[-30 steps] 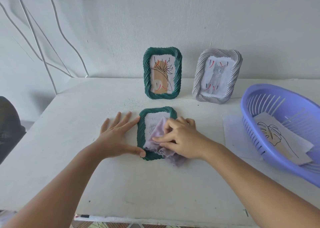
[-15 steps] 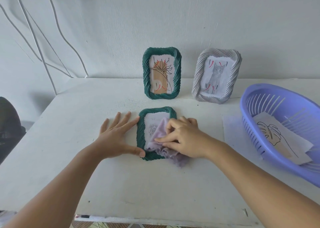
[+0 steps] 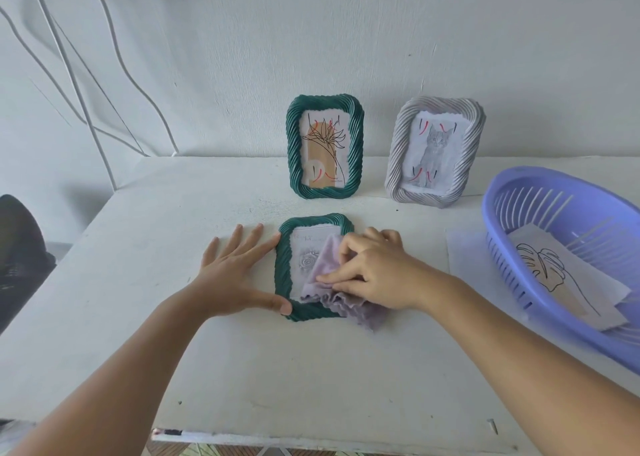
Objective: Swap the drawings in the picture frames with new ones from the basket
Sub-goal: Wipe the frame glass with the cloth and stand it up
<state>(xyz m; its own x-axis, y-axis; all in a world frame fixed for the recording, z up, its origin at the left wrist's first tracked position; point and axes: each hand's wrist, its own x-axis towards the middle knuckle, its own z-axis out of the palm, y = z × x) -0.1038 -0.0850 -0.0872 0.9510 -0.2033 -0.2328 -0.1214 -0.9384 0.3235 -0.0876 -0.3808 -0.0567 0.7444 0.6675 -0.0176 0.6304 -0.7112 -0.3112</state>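
**Picture frames: one on the table under a cloth, two standing, one sheet visible in the basket**

Picture frames, three in all. A green frame (image 3: 313, 265) lay flat and face up on the white table (image 3: 138, 282), near its middle. The drawing inside showed a pale grey rose, partly covered by a lilac cloth (image 3: 332, 282).

Left hand (image 3: 232, 275): flat on the table beside the frame, fingers straight and spread, thumb tip touching the frame's near left corner. It braced the frame and gripped nothing.

Right hand (image 3: 374, 275): fingers curled, pinching the bunched cloth and pressing it onto the frame's right side. Looked like wiping the glass, though I judged that from the posture only.

Behind, against the wall, a second green frame (image 3: 325, 147) stood upright with a line-drawn plant on a tan shape. Just to its right a grey frame (image 3: 435, 152) leaned back with a grey cat drawing.

Purple basket (image 3: 502, 213) at the table's right edge, well apart from the flat frame. One leaf drawing (image 3: 554, 275) lay in it on pale paper; whether more sheets lay under it I could not tell.

Progress, as a judgement: which of the framed drawings were new ones I could not tell. With a sheet still in the basket, at least one swap seemed left to do.
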